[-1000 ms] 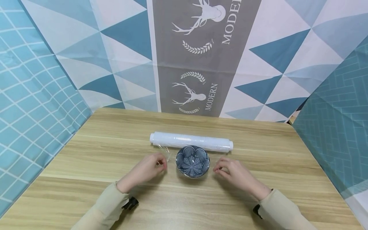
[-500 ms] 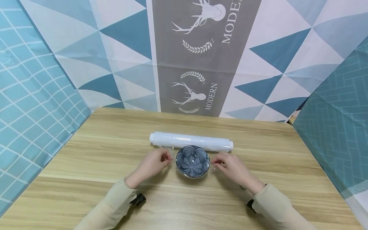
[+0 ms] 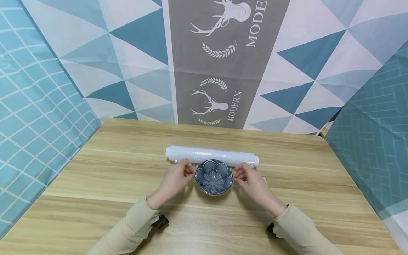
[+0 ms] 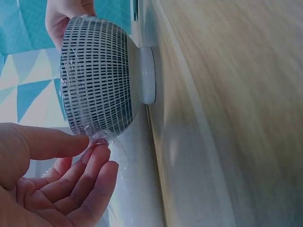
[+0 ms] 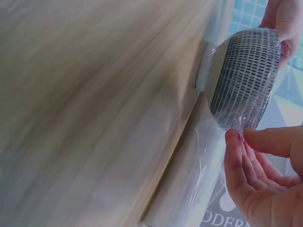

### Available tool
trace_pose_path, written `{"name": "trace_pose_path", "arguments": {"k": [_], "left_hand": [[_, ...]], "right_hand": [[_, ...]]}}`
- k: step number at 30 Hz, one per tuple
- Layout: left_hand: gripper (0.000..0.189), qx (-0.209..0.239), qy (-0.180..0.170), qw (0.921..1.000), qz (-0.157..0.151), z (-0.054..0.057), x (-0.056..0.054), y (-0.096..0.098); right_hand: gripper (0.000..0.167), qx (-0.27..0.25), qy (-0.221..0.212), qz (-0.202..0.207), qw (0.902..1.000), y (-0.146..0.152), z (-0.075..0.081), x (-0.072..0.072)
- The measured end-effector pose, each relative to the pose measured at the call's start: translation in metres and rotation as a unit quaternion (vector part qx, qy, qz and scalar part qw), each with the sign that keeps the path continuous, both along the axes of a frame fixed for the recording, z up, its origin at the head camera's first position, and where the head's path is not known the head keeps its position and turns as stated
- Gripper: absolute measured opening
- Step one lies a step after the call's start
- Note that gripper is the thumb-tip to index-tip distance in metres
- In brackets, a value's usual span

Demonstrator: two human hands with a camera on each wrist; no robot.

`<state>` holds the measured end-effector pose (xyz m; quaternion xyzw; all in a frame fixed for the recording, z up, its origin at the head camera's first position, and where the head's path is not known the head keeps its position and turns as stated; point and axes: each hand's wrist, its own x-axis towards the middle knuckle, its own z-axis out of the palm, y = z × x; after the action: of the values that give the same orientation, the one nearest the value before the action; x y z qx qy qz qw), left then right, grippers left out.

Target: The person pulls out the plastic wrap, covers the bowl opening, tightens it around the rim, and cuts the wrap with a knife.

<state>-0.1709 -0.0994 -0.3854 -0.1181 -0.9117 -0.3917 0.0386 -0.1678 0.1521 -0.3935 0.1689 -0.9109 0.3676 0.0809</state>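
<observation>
A bowl with a dark blue flower pattern inside and a dashed outer wall stands upright on the table. Clear plastic wrap covers its mouth and hangs down its side. At the bowl's left rim, my left hand pinches the wrap's edge between thumb and fingertips. On the opposite side my right hand does the same, with a bit of wrap caught between thumb and index finger. Directly behind the bowl lies a roll of plastic wrap.
The wooden table carries both bowl and roll. A patterned cloth backdrop rises behind it, with blue tiled sheets at the sides. Each sleeved wrist has a dark device strapped to it.
Both hands have moved inward and slightly up, to the bowl's two sides. They now pinch the wrap at its rim. Bowl and roll have stayed in place.
</observation>
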Motion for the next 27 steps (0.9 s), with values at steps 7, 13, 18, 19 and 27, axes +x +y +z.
{"name": "trace_pose_path", "arguments": {"k": [7, 13, 18, 19, 27], "left_hand": [[0.012, -0.016, 0.019, 0.9997, 0.002, 0.006, 0.005, 0.003], [0.010, -0.048, 0.034, 0.9982, -0.011, 0.012, 0.014, 0.007], [0.017, -0.006, -0.002, 1.0000, -0.007, 0.013, 0.015, 0.002], [0.019, 0.002, -0.009, 1.0000, -0.002, 0.012, 0.014, 0.000], [0.017, 0.012, -0.084, 0.9962, 0.019, 0.002, 0.005, -0.009]], "right_hand": [[0.028, -0.032, -0.021, -0.022, 0.9990, -0.006, 0.007, 0.005], [0.029, -0.051, -0.012, -0.018, 0.9985, -0.010, 0.009, 0.009], [0.026, -0.044, -0.036, -0.025, 0.9981, -0.006, 0.010, 0.009], [0.025, -0.043, -0.043, -0.028, 0.9977, -0.005, 0.010, 0.009], [0.012, -0.001, -0.095, -0.050, 0.9942, 0.004, 0.006, 0.009]]}}
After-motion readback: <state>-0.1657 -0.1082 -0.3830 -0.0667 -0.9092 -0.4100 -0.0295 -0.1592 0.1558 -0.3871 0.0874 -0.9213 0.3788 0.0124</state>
